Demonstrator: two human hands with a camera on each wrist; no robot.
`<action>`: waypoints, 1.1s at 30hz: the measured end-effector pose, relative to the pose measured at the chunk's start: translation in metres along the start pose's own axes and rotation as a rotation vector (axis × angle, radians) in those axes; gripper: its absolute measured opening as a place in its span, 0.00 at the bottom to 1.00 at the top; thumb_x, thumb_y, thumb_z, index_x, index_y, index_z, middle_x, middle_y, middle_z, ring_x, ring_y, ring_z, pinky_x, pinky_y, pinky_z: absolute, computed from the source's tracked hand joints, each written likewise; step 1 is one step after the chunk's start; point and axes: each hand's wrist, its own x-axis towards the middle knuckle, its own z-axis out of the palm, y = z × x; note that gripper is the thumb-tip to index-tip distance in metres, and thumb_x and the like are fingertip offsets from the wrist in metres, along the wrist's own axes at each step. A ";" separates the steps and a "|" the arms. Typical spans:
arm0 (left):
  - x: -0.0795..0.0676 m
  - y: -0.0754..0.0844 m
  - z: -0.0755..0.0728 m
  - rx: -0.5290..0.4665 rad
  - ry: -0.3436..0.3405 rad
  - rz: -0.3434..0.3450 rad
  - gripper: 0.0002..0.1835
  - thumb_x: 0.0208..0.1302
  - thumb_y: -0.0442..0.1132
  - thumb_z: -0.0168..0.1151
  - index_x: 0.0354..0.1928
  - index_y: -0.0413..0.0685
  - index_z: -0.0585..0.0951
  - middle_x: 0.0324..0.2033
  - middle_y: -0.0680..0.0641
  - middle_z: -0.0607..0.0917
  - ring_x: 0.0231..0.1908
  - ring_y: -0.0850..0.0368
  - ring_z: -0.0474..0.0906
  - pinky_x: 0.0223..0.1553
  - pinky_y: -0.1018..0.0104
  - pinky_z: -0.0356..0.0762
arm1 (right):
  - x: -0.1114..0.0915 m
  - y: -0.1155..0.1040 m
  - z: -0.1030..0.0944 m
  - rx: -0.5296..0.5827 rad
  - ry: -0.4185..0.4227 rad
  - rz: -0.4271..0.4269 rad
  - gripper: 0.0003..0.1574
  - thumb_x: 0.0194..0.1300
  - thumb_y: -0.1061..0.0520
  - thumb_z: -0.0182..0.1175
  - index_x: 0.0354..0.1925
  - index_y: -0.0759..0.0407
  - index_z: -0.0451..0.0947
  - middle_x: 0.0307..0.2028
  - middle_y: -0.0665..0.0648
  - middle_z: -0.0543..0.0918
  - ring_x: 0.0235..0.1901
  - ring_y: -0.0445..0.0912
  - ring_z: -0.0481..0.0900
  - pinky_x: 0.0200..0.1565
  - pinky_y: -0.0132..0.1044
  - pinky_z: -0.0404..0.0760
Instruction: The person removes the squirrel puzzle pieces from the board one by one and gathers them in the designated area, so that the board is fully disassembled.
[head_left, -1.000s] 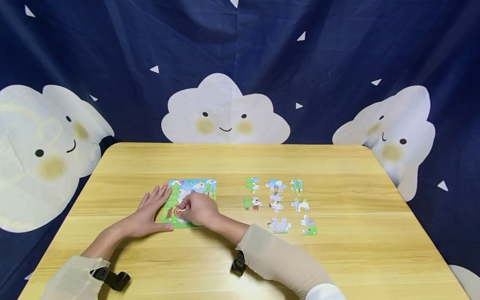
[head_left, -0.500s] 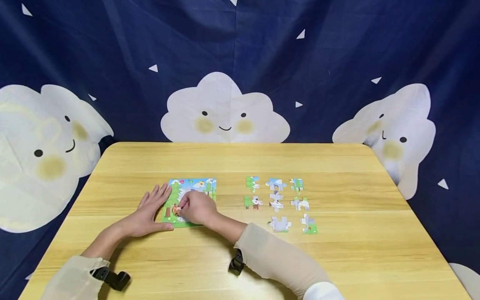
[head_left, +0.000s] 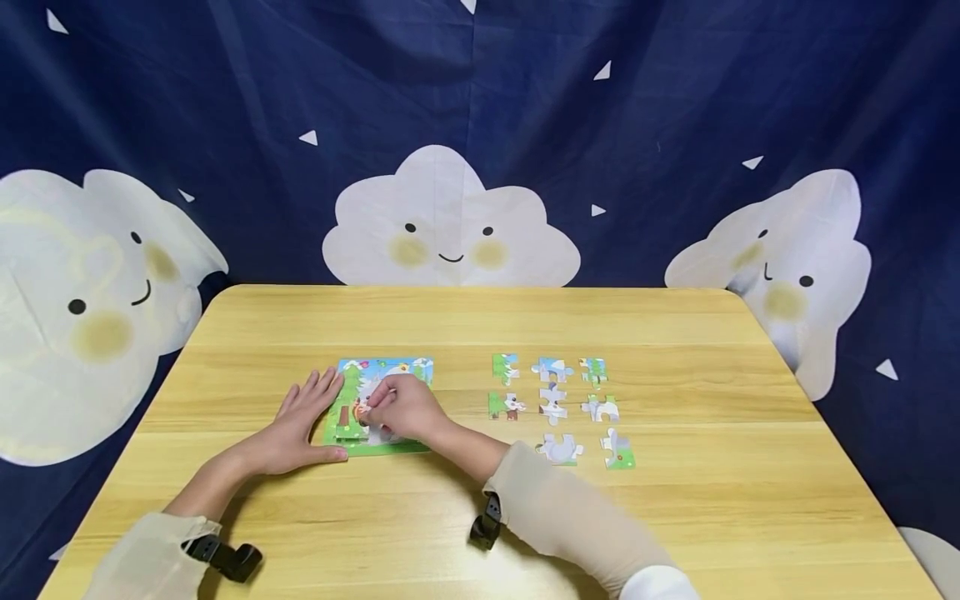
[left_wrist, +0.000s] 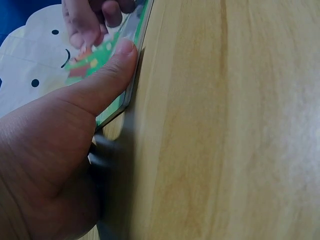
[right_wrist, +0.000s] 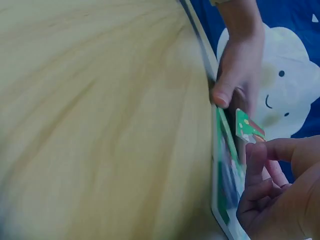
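A picture puzzle board (head_left: 390, 450) with a forest scene lies left of the table's middle. My left hand (head_left: 288, 433) rests along its left side with fairly straight fingers, the thumb (left_wrist: 112, 75) lying over the near corner. Between thumb and forefinger my right hand (head_left: 408, 408) pinches a jigsaw piece (right_wrist: 249, 126), green with a brown and orange print. The piece is tilted and lifted over the board's lower left part, as the right wrist view shows. Part of the board is hidden under the right hand.
Right of the board, several loose jigsaw pieces (head_left: 558, 450) lie apart in rough rows on the wooden table (head_left: 675, 517). A dark blue curtain (head_left: 525, 100) with white clouds hangs behind the table. Each forearm wears a black wrist camera (head_left: 225, 558).
The right hand has drawn slightly right and up, and the jigsaw piece it pinches has come up tilted from the board. The left hand has stayed in place.
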 end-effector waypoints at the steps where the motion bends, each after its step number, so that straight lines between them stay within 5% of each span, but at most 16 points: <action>1: 0.000 0.000 0.000 0.001 0.000 -0.003 0.60 0.59 0.52 0.75 0.79 0.32 0.47 0.78 0.28 0.41 0.76 0.27 0.28 0.71 0.33 0.21 | -0.002 0.001 -0.004 0.019 -0.007 -0.002 0.09 0.62 0.66 0.70 0.30 0.58 0.79 0.21 0.56 0.84 0.17 0.45 0.80 0.21 0.32 0.77; 10: -0.001 -0.003 0.002 0.009 -0.002 -0.021 0.61 0.59 0.54 0.75 0.79 0.33 0.47 0.78 0.29 0.40 0.76 0.28 0.28 0.72 0.36 0.20 | -0.027 0.010 -0.049 0.096 -0.049 0.024 0.07 0.61 0.67 0.70 0.34 0.61 0.80 0.25 0.64 0.84 0.18 0.48 0.77 0.25 0.32 0.72; 19: -0.002 -0.003 0.002 0.012 -0.005 -0.030 0.62 0.59 0.55 0.75 0.79 0.33 0.46 0.78 0.29 0.40 0.76 0.28 0.27 0.72 0.37 0.20 | -0.057 0.029 -0.096 0.076 -0.050 0.026 0.08 0.61 0.66 0.70 0.37 0.63 0.79 0.26 0.64 0.83 0.20 0.46 0.77 0.28 0.36 0.79; 33: 0.000 -0.001 0.001 0.008 -0.013 -0.032 0.62 0.59 0.54 0.75 0.79 0.33 0.45 0.78 0.29 0.39 0.76 0.29 0.27 0.72 0.38 0.19 | -0.100 0.060 -0.148 0.018 -0.022 0.084 0.05 0.66 0.66 0.65 0.38 0.66 0.76 0.28 0.62 0.83 0.21 0.45 0.74 0.26 0.34 0.75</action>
